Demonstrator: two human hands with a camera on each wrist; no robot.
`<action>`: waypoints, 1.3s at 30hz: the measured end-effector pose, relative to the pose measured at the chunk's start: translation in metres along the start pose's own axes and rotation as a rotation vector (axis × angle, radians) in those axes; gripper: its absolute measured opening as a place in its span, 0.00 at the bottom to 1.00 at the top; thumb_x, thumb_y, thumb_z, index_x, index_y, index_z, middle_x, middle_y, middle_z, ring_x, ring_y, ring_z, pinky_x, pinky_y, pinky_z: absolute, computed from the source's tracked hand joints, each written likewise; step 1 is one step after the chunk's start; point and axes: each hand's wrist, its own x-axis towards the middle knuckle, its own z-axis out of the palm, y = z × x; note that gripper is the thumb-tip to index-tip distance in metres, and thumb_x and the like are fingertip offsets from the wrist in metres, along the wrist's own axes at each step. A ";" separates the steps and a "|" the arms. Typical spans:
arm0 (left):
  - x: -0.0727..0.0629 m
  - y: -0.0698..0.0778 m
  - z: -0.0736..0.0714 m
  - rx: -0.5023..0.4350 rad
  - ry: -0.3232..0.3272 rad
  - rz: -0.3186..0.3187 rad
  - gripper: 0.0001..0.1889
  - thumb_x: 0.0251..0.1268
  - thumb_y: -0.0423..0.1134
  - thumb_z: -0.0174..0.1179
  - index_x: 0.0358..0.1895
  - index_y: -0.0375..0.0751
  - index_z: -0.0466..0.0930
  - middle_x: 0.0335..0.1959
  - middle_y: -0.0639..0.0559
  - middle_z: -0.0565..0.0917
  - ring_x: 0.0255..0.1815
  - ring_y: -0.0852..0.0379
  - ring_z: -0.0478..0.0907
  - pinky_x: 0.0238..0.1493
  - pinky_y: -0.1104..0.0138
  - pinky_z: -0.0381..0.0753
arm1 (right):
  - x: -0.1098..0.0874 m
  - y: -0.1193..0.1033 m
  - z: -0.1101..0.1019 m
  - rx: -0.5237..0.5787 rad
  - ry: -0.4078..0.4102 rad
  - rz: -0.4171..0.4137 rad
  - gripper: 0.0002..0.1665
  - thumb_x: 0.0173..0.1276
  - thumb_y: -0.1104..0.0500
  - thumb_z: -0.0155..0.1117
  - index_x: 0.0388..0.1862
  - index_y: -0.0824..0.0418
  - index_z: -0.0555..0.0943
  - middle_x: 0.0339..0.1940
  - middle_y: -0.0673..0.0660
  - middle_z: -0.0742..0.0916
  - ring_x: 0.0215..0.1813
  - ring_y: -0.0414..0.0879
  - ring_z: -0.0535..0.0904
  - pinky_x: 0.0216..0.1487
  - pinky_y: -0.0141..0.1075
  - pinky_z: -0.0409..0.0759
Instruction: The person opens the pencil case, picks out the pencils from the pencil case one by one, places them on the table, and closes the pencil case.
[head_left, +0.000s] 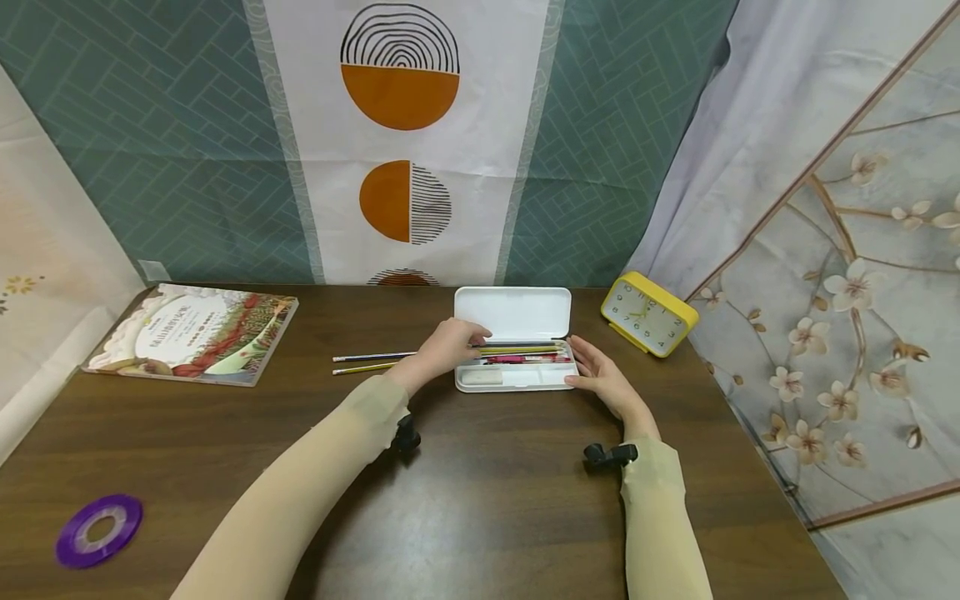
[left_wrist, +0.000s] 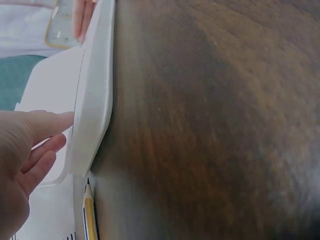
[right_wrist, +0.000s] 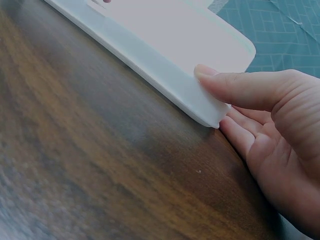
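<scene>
A white pencil case (head_left: 540, 386) lies on the table, its lid (head_left: 512, 311) swung up at the back. Inside are several pencils, a red pen (head_left: 517, 359) and, in the front section, a pale eraser (head_left: 482, 377). Over the case's left end reaches my left hand (head_left: 444, 350); its thumb tip is hidden behind the case wall in the left wrist view, and nothing shows between the fingers. My right hand (right_wrist: 270, 115) grips the right end, thumb over the rim and fingers outside. Left of the case lie two pencils (head_left: 367, 357), partly covered by my left hand.
A yellow alarm clock (head_left: 650, 314) stands at the back right. At the back left is a book with a colourful cover (head_left: 191, 333). A purple roll of tape (head_left: 75, 542) lies at the front left. Patterned cloth hangs behind the table's far edge.
</scene>
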 end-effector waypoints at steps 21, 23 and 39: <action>0.008 0.001 0.012 0.080 -0.008 0.035 0.14 0.61 0.30 0.65 0.51 0.35 0.84 0.39 0.48 0.89 0.45 0.53 0.84 0.53 0.61 0.82 | 0.000 0.000 -0.002 0.002 -0.006 -0.011 0.51 0.64 0.73 0.63 0.79 0.68 0.46 0.81 0.63 0.54 0.81 0.57 0.47 0.75 0.31 0.59; 0.008 0.001 0.013 0.088 -0.011 0.032 0.14 0.62 0.30 0.65 0.51 0.35 0.84 0.38 0.48 0.88 0.45 0.53 0.84 0.52 0.61 0.82 | 0.000 0.000 -0.002 0.002 -0.005 -0.013 0.51 0.64 0.73 0.63 0.79 0.68 0.46 0.81 0.63 0.54 0.81 0.57 0.47 0.74 0.30 0.60; 0.008 0.003 0.013 0.104 0.001 0.019 0.13 0.62 0.30 0.64 0.51 0.34 0.85 0.38 0.48 0.89 0.44 0.53 0.84 0.52 0.61 0.82 | 0.001 0.001 -0.001 -0.019 -0.002 -0.024 0.51 0.64 0.74 0.63 0.79 0.69 0.46 0.80 0.66 0.53 0.81 0.59 0.46 0.77 0.44 0.52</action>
